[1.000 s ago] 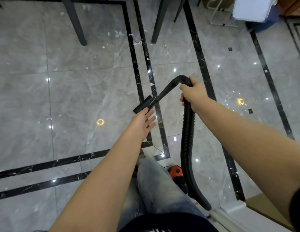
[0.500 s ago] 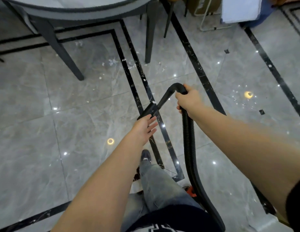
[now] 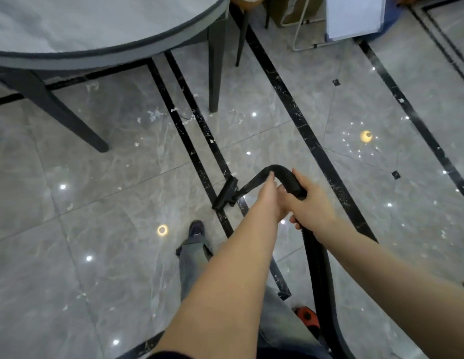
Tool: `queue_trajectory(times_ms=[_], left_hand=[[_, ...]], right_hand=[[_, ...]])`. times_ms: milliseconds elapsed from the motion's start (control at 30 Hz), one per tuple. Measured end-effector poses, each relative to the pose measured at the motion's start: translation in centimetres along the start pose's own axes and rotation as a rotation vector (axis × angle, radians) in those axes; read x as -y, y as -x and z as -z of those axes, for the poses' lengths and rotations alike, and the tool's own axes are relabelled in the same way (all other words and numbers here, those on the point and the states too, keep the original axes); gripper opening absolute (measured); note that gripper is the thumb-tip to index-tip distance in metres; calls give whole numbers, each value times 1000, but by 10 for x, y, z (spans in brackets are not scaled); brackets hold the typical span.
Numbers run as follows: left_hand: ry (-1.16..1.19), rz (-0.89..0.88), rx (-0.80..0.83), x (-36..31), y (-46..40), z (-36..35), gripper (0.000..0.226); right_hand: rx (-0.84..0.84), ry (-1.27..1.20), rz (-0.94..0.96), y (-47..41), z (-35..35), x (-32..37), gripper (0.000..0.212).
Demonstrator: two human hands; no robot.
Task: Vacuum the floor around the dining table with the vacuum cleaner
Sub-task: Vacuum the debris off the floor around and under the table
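Right, starting left of the dining table (image 3: 101, 51)'s near leg (image 3: 215, 73), our landmark: white paper scraps (image 3: 155, 114) lie scattered on the glossy grey floor (image 3: 70, 203), under the table edge and along the black inlay lines. Nearer the camera from that leg, the vacuum's black nozzle (image 3: 225, 193) sits low over the inlay stripe, well short of the scraps. Next along, the left hand (image 3: 268, 195) reaches onto the bent black wand (image 3: 254, 181), fingertips touching the top of the bend; whether it wraps round, I cannot tell (the wrist hides the palm). Right beside it, the right hand (image 3: 310, 206) is curled firmly round the cuff where the wand meets the ribbed hose (image 3: 317, 257), which trails back toward the orange vacuum body (image 3: 307, 317).

By the look of it the wand is stiff, light plastic, easy to steer; the hose is floppy and will drag and tug. Best hold is that rigid cuff, with the second hand forward on the bend for aim. The polished tile should let the nozzle glide.
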State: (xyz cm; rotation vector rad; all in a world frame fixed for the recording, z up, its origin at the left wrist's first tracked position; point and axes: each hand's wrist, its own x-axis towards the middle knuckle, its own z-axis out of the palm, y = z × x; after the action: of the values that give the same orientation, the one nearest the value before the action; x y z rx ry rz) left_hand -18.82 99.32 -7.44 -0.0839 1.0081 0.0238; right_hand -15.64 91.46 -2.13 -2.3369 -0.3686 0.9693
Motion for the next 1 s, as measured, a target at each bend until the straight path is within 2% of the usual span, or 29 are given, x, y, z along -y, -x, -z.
queue_trajectory(times_ms=[167,267,367,533,833,1000], left_hand=[[95,64,27,-51,-34,-29,44],[48,140,86,-72,-48,-52,41],[-3,161,140,-83,-53,-73,48],[-27,225,136,-101,-72,-94,45],[52,276,145,-100,-113,-117,46],[262,244,139,-95,-145,-127,45]], right_hand=[[-54,25,-35,-18,-1,35,73],[-91,-6,-46,-32,10,59,70],[-138,-17,-58,-47,24,69,67],[-187,-15,-105,-76,28,73,69],[-129,-9,-129,-116,52,62,74],[-79,-78,-124,-129,73,56,70]])
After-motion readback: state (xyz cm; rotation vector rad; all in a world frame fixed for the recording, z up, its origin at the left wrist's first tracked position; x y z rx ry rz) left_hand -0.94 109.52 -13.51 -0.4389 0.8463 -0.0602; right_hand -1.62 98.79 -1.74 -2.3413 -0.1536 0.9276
